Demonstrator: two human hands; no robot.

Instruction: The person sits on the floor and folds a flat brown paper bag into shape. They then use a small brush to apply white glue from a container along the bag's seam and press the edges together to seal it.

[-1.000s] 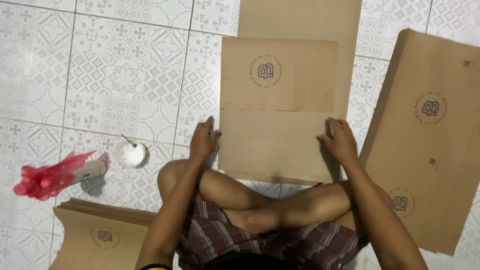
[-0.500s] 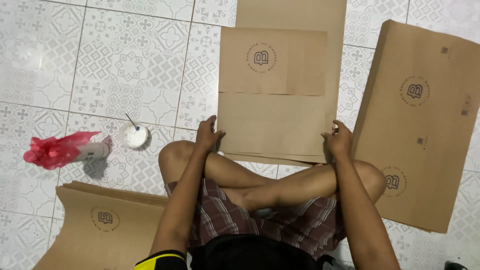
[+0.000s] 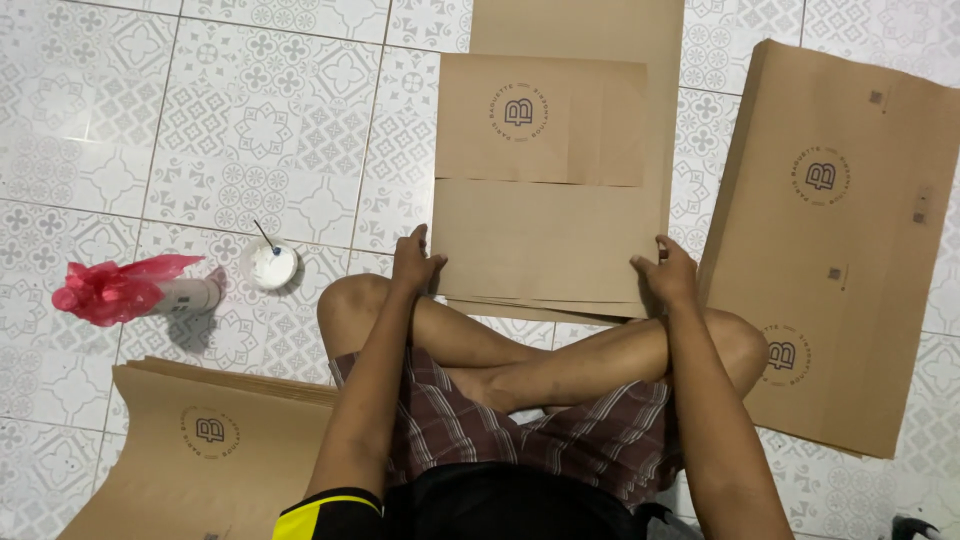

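Shifted little since half a second back: left hand (image 3: 415, 262) and right hand (image 3: 668, 276) still pinching folded brown paper sheet (image 3: 545, 240) at near corners, squaring it on floor (image 3: 200, 120) before crossed legs (image 3: 540, 350).

Three stacks of flat brown paper bags (image 3: 545, 230) (image 3: 840, 250) (image 3: 210, 450), one small round white cup (image 3: 272, 266), one crumpled red plastic bag (image 3: 115, 290), two bare hands (image 3: 415, 262) (image 3: 668, 275).

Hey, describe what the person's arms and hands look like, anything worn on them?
Both arms are bare from the upper arm down. The left hand and right hand wear no gloves, and no rings or watch show. Only a black sleeve with a yellow band covers the left upper arm.
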